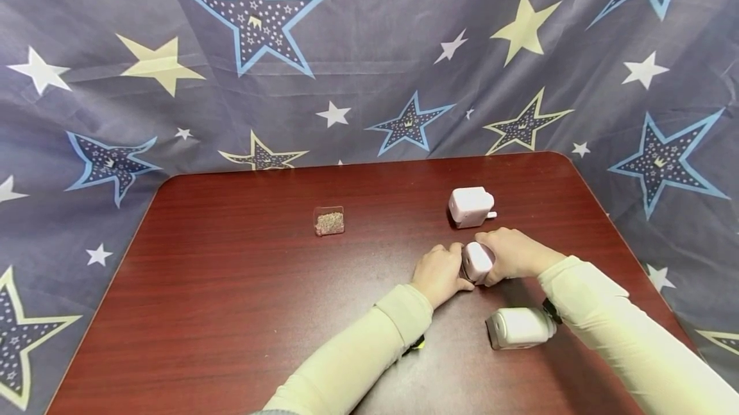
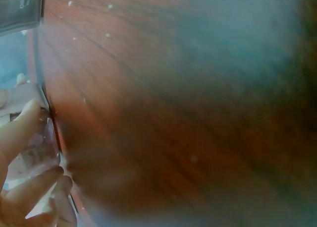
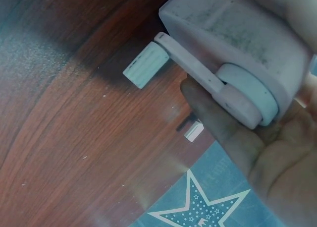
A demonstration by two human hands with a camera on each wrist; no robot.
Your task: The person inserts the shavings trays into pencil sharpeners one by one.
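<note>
A small pink crank pencil sharpener (image 1: pixel 478 262) is between both hands at the right of the table. My right hand (image 1: pixel 512 253) grips its body from the crank side. The right wrist view shows the crank arm (image 3: pixel 193 68) and pale knob (image 3: pixel 146 65) beside those fingers. From the other side, my left hand (image 1: pixel 440 274) pinches the sharpener's front end with thumb and fingers. There the left wrist view shows a see-through part (image 2: pixel 39 147), partly covered by the fingers.
Behind the hands stands another pink sharpener (image 1: pixel 470 206) with its crank to the right. A whitish sharpener (image 1: pixel 522 327) lies nearer, by the right sleeve. Farther left is a clear little tray (image 1: pixel 330 221) of shavings. A star-patterned cloth (image 1: pixel 346 68) hangs behind the reddish-brown table (image 1: pixel 231 299).
</note>
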